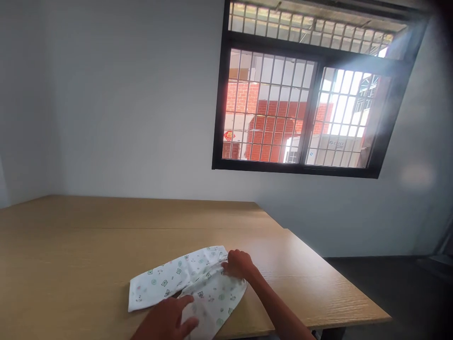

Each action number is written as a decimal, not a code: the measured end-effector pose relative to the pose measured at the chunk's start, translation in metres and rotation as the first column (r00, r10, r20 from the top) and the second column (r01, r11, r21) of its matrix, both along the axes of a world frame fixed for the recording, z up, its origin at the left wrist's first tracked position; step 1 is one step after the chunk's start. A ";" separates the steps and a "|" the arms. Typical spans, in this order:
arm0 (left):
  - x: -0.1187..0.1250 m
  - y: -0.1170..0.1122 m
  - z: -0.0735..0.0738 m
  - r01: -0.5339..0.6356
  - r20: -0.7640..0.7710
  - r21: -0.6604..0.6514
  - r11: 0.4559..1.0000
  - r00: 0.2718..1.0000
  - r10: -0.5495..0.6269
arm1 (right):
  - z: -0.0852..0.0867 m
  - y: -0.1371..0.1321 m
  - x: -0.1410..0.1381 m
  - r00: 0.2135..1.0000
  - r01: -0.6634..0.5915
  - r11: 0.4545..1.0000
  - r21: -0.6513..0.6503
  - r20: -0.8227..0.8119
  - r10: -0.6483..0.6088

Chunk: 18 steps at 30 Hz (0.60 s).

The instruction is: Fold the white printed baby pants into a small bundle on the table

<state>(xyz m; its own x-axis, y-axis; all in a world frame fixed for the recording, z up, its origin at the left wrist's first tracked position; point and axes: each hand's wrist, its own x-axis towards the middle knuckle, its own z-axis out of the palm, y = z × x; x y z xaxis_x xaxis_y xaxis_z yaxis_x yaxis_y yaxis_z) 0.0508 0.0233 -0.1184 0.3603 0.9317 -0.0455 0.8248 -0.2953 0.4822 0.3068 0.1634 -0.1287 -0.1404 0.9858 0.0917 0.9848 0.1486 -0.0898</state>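
A pair of small white trousers [207, 278], printed with little bear faces and green and pink dots, lies on the table with its two legs spread apart. One leg points left and the other comes toward me. At the waist end, my right hand [239, 264] has its fingers closed on the gathered cloth. My left hand [168, 316] is over the nearer leg, thumb and fingers apart; it seems to rest lightly on the fabric. The hem of that nearer leg runs out of the bottom of the picture.
The wooden table [88, 255] has a seam across it, and its right edge [339, 278] slants toward me. Behind stands a plain grey wall [134, 104] with a dark-framed, barred window [307, 104]. Dark floor [382, 283] shows at the right.
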 end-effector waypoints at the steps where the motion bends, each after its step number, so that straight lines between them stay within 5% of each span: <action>1: -0.009 0.001 0.001 -0.048 0.013 0.011 0.999 0.999 0.048 | 0.001 -0.004 0.002 0.999 -0.035 0.999 0.007 -0.024 0.035; 3: -0.017 0.006 -0.007 -0.111 -0.042 0.071 0.991 0.993 0.114 | 0.003 -0.011 0.003 0.986 -0.140 0.989 0.044 -0.087 0.143; 7: -0.016 0.021 -0.047 -0.165 -0.214 0.105 0.981 0.959 0.185 | -0.001 -0.017 0.010 0.893 -0.388 0.916 0.100 -0.205 0.400; 10: -0.025 0.034 -0.068 -0.160 -0.147 0.105 0.982 0.974 0.174 | -0.007 -0.018 0.021 0.839 -0.466 0.877 0.119 -0.255 0.480; 18: -0.048 0.051 -0.063 -0.047 0.050 0.258 0.965 0.998 0.035 | -0.009 -0.029 0.037 0.825 -0.439 0.884 0.160 -0.318 0.467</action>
